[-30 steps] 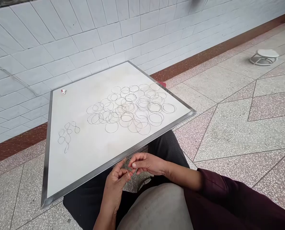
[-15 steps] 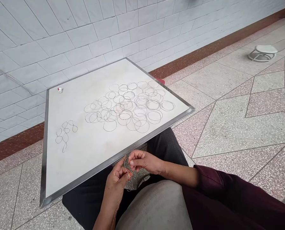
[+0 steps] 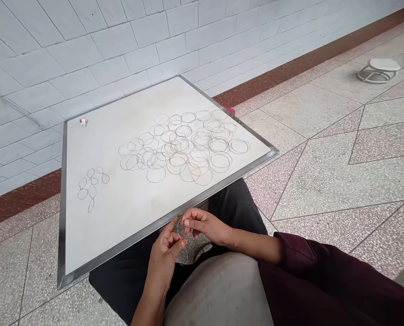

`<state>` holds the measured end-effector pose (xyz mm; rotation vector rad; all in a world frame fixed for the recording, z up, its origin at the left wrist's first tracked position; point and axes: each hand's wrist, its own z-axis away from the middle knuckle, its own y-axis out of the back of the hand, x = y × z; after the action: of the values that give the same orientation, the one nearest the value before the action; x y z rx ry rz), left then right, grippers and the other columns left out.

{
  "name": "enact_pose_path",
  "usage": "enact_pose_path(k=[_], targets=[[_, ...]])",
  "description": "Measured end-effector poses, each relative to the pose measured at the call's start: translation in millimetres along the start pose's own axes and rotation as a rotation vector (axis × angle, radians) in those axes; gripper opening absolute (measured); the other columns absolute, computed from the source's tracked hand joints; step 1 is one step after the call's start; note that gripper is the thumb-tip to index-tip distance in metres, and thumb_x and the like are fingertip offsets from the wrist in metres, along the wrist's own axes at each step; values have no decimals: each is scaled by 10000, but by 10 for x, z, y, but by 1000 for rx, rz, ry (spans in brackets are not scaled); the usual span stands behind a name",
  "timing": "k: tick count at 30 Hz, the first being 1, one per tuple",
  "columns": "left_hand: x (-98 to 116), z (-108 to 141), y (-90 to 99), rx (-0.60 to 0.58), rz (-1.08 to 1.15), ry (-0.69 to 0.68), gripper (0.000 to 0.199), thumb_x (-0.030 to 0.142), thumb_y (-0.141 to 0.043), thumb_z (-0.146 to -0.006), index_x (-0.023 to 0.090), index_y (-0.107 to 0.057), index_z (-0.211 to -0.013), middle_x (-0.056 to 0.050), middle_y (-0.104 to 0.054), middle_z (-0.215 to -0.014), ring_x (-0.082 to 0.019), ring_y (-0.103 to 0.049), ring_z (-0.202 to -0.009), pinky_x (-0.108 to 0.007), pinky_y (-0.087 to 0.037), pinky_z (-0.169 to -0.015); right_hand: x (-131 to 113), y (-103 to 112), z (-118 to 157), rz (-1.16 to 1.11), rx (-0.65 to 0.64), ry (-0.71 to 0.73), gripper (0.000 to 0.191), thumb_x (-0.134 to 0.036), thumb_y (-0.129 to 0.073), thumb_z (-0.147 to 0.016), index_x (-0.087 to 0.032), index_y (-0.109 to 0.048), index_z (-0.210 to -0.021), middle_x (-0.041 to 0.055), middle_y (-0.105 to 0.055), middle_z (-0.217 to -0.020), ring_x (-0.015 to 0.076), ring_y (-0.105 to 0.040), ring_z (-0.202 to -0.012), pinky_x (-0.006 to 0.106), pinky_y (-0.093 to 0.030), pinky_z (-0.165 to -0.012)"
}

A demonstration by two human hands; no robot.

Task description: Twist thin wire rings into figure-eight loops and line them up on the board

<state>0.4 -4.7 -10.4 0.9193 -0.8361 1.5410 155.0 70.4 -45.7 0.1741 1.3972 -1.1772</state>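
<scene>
Between my hands, just off the table's near edge, is a thin wire loop (image 3: 178,229) bent into a twisted, figure-eight-like shape. My left hand (image 3: 168,246) pinches it around the middle, and its lower curve hangs below those fingers. My right hand (image 3: 202,224) is closed on the upper part between thumb and forefinger. On the white table (image 3: 127,235) lie several thin round wire rings (image 3: 156,175), many overlapping, spread from the middle to the right. Several twisted figure-eight loops (image 3: 92,181) lie in a small group at the left.
A small white and red object (image 3: 83,122) sits at the table's far left corner. The table has a metal edge (image 3: 134,244) and stands by a tiled wall (image 3: 113,36). A low white stool (image 3: 380,70) is on the floor at the far right. Something red shows behind the table.
The view has shifted slightly. Both hands keep their grip on the wire loop, with only small finger movements. The rings and twisted loops on the table lie as before.
</scene>
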Motion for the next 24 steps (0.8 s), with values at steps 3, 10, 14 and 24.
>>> enact_pose_path(k=[3,10,14,24], targets=[[-55,-13,-7,24,-44,-40,704,292,-715,-750,194,-503,-1414,29,-593,-696,-141,-527,-643,-279,-416,-663,48,-13,0,-8,31,34,415,-550,-735,-752,-174,-605,-870,-20,-621,-697,113,-568,-643,227,-401,-567],[-73,-24,-33,99,-42,-89,710,290,-731,-736,200,-509,-1405,34,-609,-695,-134,-527,-622,-266,-418,-641,31,-22,-25,27,48,127,398,-535,-715,-778,-185,-593,-923,-24,-599,-711,112,-534,-658,252,-417,-613],[-2,-18,-65,171,154,-43,701,307,-789,-684,180,-576,-1339,41,-605,-671,-116,-527,-622,-248,-424,-652,27,-8,-23,73,17,99,432,-485,-783,-720,-204,-569,-969,-36,-571,-776,105,-519,-691,231,-398,-595],[21,-36,-127,307,336,-100,732,296,-808,-685,164,-539,-1353,50,-612,-670,-96,-560,-599,-226,-455,-635,132,-177,-32,157,-98,-84,455,-512,-820,-638,-173,-551,-779,-27,-638,-672,109,-596,-598,212,-397,-511]])
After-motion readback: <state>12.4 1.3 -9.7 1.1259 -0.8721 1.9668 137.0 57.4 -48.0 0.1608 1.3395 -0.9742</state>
